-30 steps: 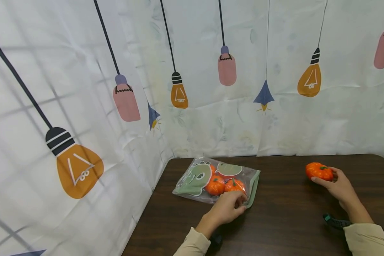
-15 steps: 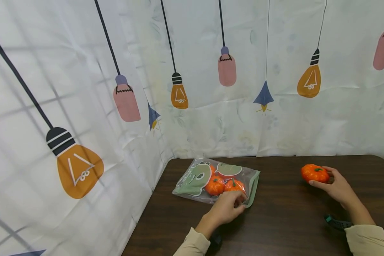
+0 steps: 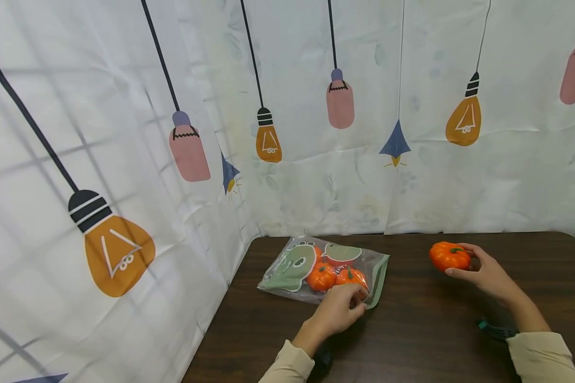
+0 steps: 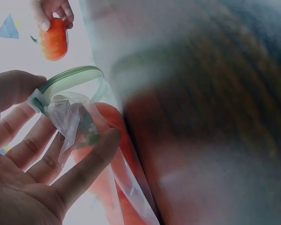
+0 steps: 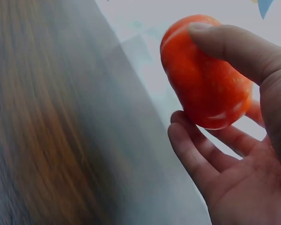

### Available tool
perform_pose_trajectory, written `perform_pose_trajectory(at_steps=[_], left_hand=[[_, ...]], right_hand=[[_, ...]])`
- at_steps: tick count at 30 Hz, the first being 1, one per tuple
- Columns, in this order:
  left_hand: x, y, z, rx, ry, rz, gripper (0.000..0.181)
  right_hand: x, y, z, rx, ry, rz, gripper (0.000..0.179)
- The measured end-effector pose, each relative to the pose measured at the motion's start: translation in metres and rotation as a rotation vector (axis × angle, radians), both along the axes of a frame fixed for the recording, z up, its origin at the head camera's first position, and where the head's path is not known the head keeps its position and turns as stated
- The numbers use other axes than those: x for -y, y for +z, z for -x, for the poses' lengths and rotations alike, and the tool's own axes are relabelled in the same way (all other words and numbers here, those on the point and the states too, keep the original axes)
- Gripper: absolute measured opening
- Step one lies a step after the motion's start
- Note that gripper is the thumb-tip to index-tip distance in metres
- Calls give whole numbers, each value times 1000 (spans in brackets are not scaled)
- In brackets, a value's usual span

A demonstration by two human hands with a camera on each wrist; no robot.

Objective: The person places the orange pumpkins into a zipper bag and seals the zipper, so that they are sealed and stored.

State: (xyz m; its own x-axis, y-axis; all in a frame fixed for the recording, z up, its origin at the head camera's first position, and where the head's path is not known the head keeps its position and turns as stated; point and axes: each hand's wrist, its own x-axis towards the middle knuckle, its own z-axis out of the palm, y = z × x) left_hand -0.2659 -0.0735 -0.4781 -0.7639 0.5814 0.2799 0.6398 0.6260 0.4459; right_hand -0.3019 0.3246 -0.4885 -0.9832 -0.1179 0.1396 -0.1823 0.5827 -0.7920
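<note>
A clear zip bag [image 3: 287,276] with a green printed creature lies on the table, several small orange pumpkins [image 3: 322,277] inside. My left hand [image 3: 337,311] holds the bag by its green zip edge. In the left wrist view, the zip mouth [image 4: 77,75] gapes in a loop between the thumb and fingers. To the right, my right hand [image 3: 489,274] grips a shiny orange pumpkin [image 3: 449,256] with a green stem, raised over the table. The right wrist view shows the thumb [image 5: 234,47] pressed on the pumpkin's side and fingers beneath it.
The dark wooden table [image 3: 426,340] reaches back to a white curtain [image 3: 306,197] printed with hanging lamps. Another stretch of curtain [image 3: 139,330] runs along the table's left side. A dark wristband [image 3: 495,331] with a teal end is at my right wrist.
My right hand has moved left with the pumpkin, toward the bag. The left hand and the bag have hardly moved.
</note>
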Motion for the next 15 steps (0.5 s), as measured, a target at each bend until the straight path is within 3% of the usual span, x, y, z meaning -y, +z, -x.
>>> perform_pose_trajectory(at_steps=[15], left_hand=[[-1,3,-3,-35,20,-27,16]], right_hand=[[38,18,-2,-36,168,0,78]])
